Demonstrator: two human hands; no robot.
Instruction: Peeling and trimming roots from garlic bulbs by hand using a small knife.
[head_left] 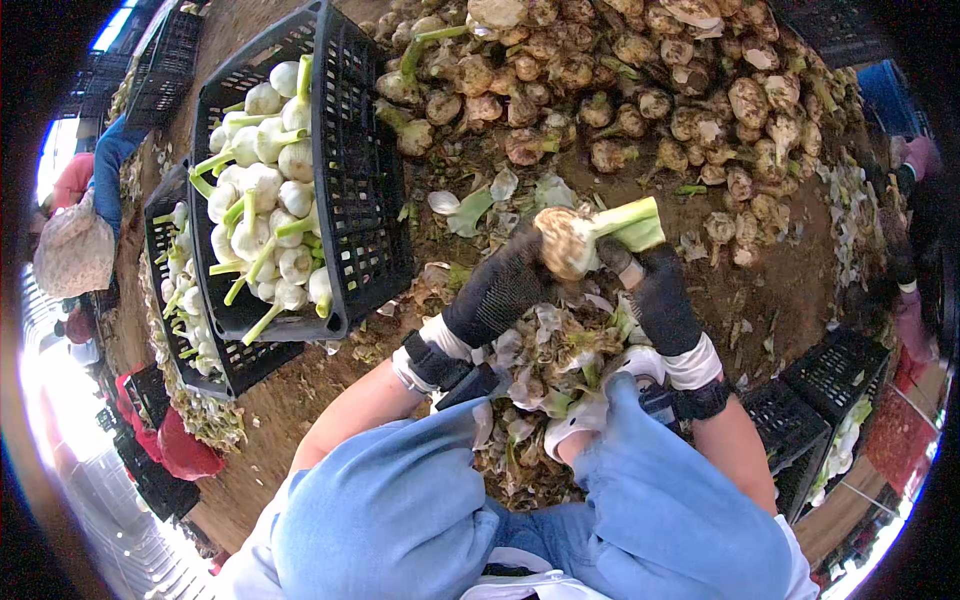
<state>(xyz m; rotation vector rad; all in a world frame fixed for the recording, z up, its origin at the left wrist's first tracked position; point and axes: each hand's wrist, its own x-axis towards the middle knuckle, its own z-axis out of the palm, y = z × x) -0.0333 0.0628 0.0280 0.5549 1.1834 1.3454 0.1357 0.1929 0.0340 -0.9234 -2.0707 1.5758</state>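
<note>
A garlic bulb [566, 243] with dirt-brown outer skin is between my hands, its cut pale-green stem [630, 222] pointing right. My left hand [503, 288], in a black glove, closes around the bulb's left side. My right hand [660, 300], also black-gloved, is closed at the stem side, with bare thumb and fingertips against the base of the stem. Whether the right hand holds anything else is hidden. Beneath both hands lies a heap of peeled skins and leaves [555, 350], between my legs.
At the left stands a tilted black crate [365, 190] full of clean white garlic bulbs [262, 190]; another filled crate [235, 365] is beside it. A large pile of dirty garlic [690, 100] lies ahead. Black crates [835, 375] stand at the right. Other people [85, 215] sit at both sides.
</note>
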